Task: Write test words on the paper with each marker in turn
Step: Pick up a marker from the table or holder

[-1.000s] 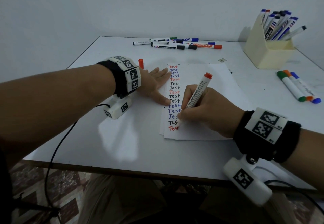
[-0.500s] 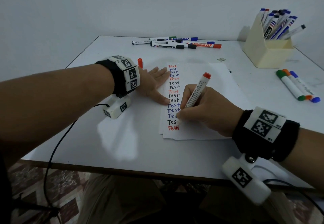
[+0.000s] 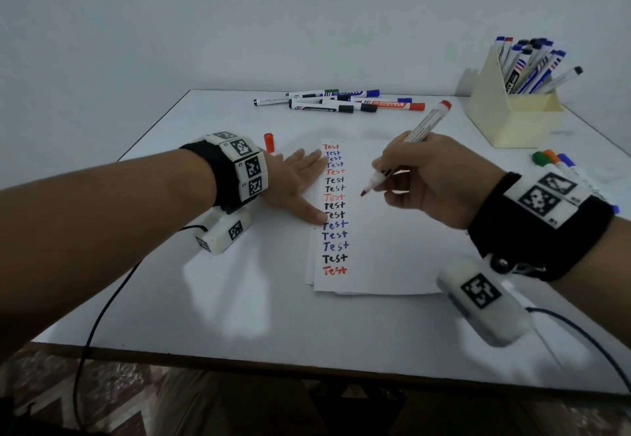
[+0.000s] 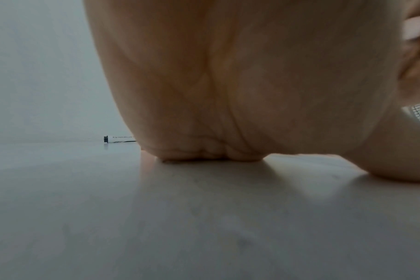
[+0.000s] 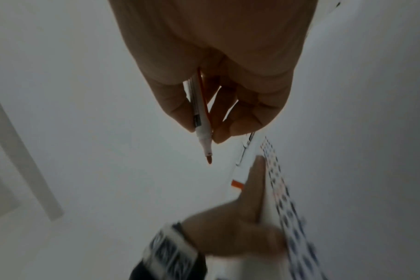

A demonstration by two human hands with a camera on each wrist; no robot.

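Two hands at the paper (image 3: 392, 258): one pins it, one holds a marker off it.

Right hand (image 3: 430, 179) pinches the uncapped red marker (image 3: 415, 138), tip in the air above the paper, beside the "Test" column (image 3: 334, 206). Left hand (image 3: 293, 186) lies flat, fingers straight, on the paper's left edge. Red cap (image 3: 269, 141) stands just beyond the left hand; capped markers (image 3: 341, 102) lie past the paper's far edge. Risk: the bare tip could smear wet ink or dry if left uncapped.
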